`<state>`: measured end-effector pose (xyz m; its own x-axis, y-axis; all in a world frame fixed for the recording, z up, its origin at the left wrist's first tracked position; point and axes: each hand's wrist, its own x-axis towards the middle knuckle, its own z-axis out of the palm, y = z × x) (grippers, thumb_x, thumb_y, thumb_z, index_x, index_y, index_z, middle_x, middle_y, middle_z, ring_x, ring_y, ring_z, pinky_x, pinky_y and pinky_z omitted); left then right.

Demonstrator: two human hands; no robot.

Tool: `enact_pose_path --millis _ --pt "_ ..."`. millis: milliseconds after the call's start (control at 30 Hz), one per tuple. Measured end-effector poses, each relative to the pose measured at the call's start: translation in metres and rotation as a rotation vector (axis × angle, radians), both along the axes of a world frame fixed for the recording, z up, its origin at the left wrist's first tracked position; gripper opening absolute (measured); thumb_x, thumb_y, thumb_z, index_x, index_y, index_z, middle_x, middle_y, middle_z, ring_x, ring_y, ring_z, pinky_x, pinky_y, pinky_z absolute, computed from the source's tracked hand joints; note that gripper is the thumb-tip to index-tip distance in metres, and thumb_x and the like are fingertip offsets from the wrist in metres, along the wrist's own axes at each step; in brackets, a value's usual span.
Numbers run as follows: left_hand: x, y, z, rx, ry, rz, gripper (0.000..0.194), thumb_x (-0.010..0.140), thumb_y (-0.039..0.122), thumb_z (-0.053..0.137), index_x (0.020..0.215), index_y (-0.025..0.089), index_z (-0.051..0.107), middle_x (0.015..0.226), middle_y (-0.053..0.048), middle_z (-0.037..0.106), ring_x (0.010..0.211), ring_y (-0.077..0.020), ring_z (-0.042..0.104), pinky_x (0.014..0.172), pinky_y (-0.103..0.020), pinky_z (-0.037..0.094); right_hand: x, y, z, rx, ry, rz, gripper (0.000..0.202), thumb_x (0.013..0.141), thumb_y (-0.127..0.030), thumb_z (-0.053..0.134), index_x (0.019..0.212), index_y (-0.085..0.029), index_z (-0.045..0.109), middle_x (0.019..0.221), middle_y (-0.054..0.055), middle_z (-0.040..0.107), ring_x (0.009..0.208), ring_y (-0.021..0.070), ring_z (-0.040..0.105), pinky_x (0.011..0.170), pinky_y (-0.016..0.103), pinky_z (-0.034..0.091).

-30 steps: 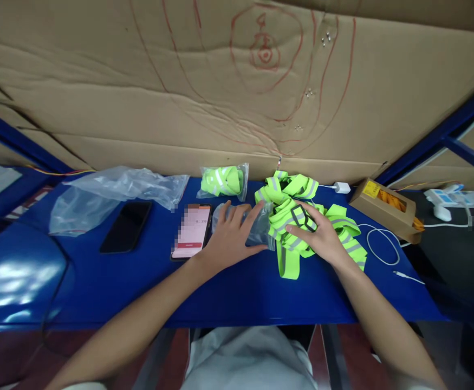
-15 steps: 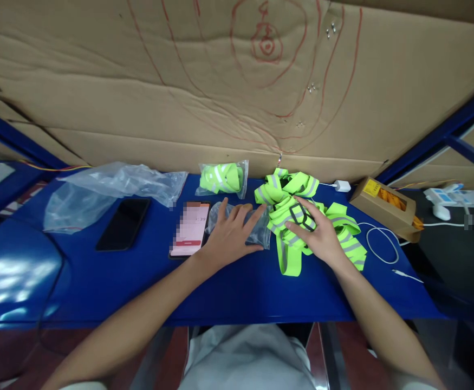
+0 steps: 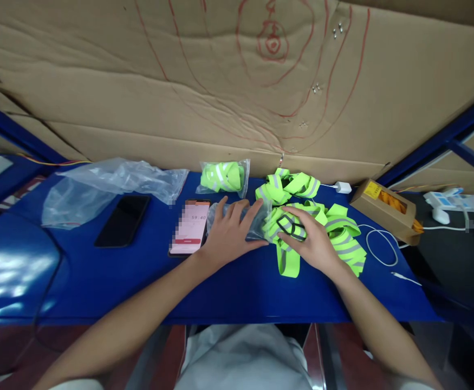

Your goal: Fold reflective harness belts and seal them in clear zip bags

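A clear plastic bag (image 3: 257, 225) lies at the middle of the blue table, under and beside my left hand (image 3: 231, 230), whose fingers are spread over it. My right hand (image 3: 312, 238) has its thumb and fingers around a folded neon-yellow strap bundle (image 3: 291, 226) with a black buckle. The bundle's left end meets the bag's right end; whether it is inside the opening is unclear. More yellow straps with grey stripes (image 3: 346, 238) lie behind and right of my right hand. A packed bag with a yellow strap (image 3: 223, 177) rests near the cardboard.
A lit phone (image 3: 190, 227) is left of my left hand, with a dark phone (image 3: 122, 221) farther left. Large plastic bags (image 3: 127, 181) lie at the back left. A cardboard box (image 3: 385, 211), a white cable (image 3: 369, 238) and a white adapter (image 3: 343, 187) are at the right.
My right hand has moved left with the strap bundle, up to the bag's right end. My left hand stays over the bag, its thumb a little farther right.
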<state>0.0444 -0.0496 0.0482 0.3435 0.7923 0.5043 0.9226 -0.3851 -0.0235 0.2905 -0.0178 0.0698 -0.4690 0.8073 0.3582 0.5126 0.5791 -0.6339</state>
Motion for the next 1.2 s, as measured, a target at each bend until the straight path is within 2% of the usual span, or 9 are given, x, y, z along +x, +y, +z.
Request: enact_pose_path --millis 167,300,400,533,667,767,833,1000,1200 --pt "0.005 -0.005 0.003 -0.071 0.017 -0.037 0.101 0.086 0.076 0.062 0.160 0.013 0.035 0.134 -0.023 0.062 0.123 -0.0392 0.060 0.120 -0.065 0.024 -0.001 -0.004 -0.002 0.115 -0.101 0.087 0.050 0.098 -0.036 0.069 0.146 -0.031 0.055 0.137 0.007 0.066 0.126 0.0248 0.066 0.105 0.041 0.058" --pt "0.004 -0.006 0.007 -0.244 -0.093 -0.120 0.106 0.079 0.078 0.068 0.157 0.013 0.036 0.140 -0.020 0.061 0.128 -0.0378 0.059 0.123 -0.062 0.023 -0.003 -0.007 -0.003 0.139 -0.184 0.104 0.049 0.098 -0.041 0.069 0.145 -0.031 0.058 0.137 0.009 0.066 0.121 0.0256 0.069 0.101 0.040 0.061" --pt "-0.002 -0.005 0.013 -0.371 -0.151 -0.219 0.091 0.082 0.064 0.077 0.150 0.017 0.039 0.144 -0.016 0.060 0.133 -0.0346 0.058 0.120 -0.055 0.033 -0.004 -0.008 -0.004 0.136 -0.193 0.093 0.051 0.097 -0.036 0.070 0.145 -0.028 0.053 0.137 0.009 0.067 0.121 0.0275 0.070 0.094 0.041 0.064" --pt "-0.007 -0.006 0.018 -0.447 -0.241 -0.202 0.070 0.083 0.050 0.082 0.136 0.022 0.046 0.134 -0.011 0.067 0.120 -0.0318 0.068 0.102 -0.043 0.051 -0.001 -0.010 -0.005 0.151 -0.202 0.130 0.053 0.091 -0.025 0.072 0.139 -0.025 0.050 0.135 0.009 0.068 0.118 0.0271 0.072 0.085 0.038 0.065" --pt "-0.002 -0.009 0.017 -0.460 -0.233 -0.252 0.067 0.085 0.035 0.083 0.137 0.023 0.043 0.131 -0.011 0.069 0.116 -0.0307 0.071 0.096 -0.041 0.054 -0.001 -0.012 -0.004 0.382 -0.307 0.292 0.053 0.083 -0.004 0.059 0.131 -0.025 0.058 0.137 0.007 0.068 0.122 0.0266 0.069 0.093 0.038 0.061" --pt "0.004 -0.011 0.017 -0.442 -0.226 -0.311 0.072 0.082 0.015 0.082 0.140 0.020 0.040 0.136 -0.013 0.067 0.123 -0.0293 0.068 0.101 -0.039 0.053 -0.006 -0.015 0.000 0.574 -0.374 0.301 0.050 0.081 -0.002 0.055 0.126 -0.020 0.062 0.128 0.010 0.072 0.107 0.0277 0.073 0.086 0.040 0.062" --pt "0.006 -0.012 0.017 -0.428 -0.212 -0.316 0.075 0.080 0.010 0.081 0.141 0.020 0.039 0.136 -0.013 0.066 0.125 -0.0298 0.067 0.103 -0.041 0.052 -0.009 -0.017 0.002 0.628 -0.388 0.288 0.045 0.082 -0.003 0.053 0.123 -0.017 0.063 0.120 0.012 0.074 0.101 0.0273 0.074 0.080 0.039 0.062" --pt "0.002 -0.009 0.014 -0.462 -0.240 -0.227 0.087 0.077 0.014 0.085 0.148 0.021 0.036 0.135 -0.011 0.067 0.123 -0.0311 0.067 0.104 -0.044 0.052 -0.009 -0.016 -0.002 0.609 -0.395 0.373 0.043 0.085 -0.007 0.058 0.128 -0.016 0.060 0.126 0.013 0.071 0.108 0.0283 0.072 0.085 0.040 0.062" --pt "-0.003 -0.004 0.012 -0.741 -0.293 -0.260 0.067 0.077 0.058 0.085 0.126 0.020 0.061 0.122 -0.008 0.075 0.112 -0.0340 0.073 0.092 -0.041 0.055 -0.003 -0.013 -0.008 0.248 -0.219 0.422 0.049 0.089 -0.024 0.072 0.135 -0.023 0.057 0.137 0.011 0.063 0.124 0.0257 0.066 0.103 0.039 0.059"
